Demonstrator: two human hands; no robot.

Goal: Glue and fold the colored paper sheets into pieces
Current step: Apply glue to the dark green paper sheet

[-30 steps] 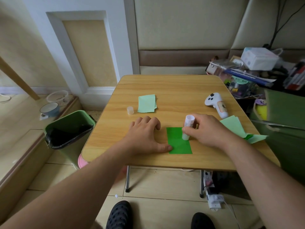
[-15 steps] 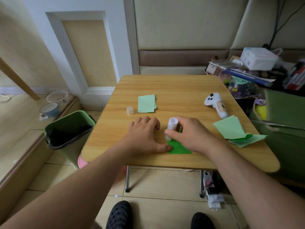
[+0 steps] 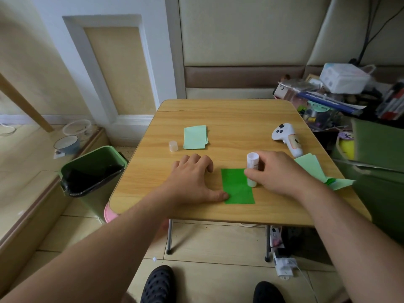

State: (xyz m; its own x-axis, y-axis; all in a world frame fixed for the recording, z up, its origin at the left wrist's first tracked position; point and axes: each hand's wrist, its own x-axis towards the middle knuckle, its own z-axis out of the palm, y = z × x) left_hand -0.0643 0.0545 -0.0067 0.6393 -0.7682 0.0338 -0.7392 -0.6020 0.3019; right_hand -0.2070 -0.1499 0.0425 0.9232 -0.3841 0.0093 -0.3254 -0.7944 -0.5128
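A dark green paper sheet [image 3: 237,186] lies flat near the front edge of the wooden table [image 3: 229,114]. My left hand [image 3: 192,182] rests on the table beside it, thumb tip pressing the sheet's left edge, fingers slightly bent. My right hand [image 3: 279,173] grips a white glue stick [image 3: 252,164], held upright with its lower end on the sheet's right edge. The glue stick's cap [image 3: 173,146] stands apart at the left. A folded light green stack [image 3: 195,136] lies behind my left hand. More light green sheets [image 3: 310,166] lie at the right edge.
A white handheld controller [image 3: 286,136] lies at the table's right. A green bin with a black liner [image 3: 91,171] stands left of the table. Cluttered boxes and bags [image 3: 341,84] crowd the right side. My two dark shoes [image 3: 158,285] show below the table.
My right hand swept the glue stick left across the green sheet, then back to its right edge. My left hand stayed put.
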